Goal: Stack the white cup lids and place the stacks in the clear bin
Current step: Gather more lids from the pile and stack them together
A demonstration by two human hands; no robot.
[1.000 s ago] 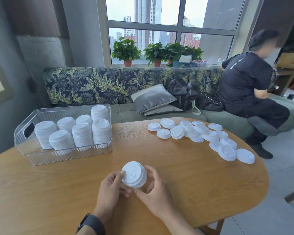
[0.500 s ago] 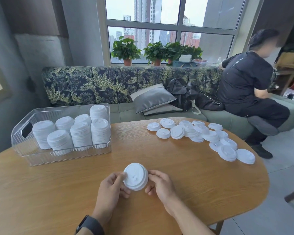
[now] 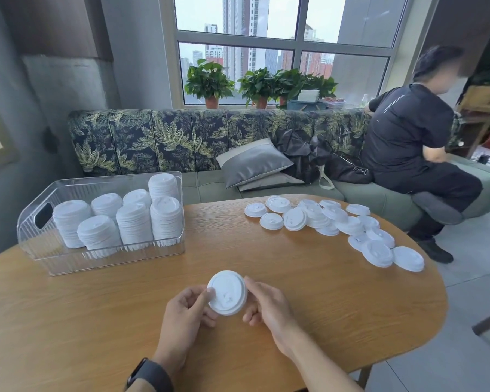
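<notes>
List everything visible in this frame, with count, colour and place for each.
Lid stacks: seven, white, upright in the bin.
Clear bin: one, transparent, table's left.
Loose lids: about twenty, white, scattered on the table's right.
Held lids: small stack, white, between both hands.
Table: one, wood.
Sofa: one, leaf-print back, behind the table.
Cushions: two, grey, on the sofa.
Potted plants: several, green, windowsill.
Seated person: one, dark clothes, sofa's right.
Smartwatch: one, black, left wrist.
Left hand: grips the lids.
Right hand: grips the lids.

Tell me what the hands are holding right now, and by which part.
Both hands, left hand and right hand, hold a short stack of white plastic cup lids by opposite sides of its rim, above the wooden table.
</notes>
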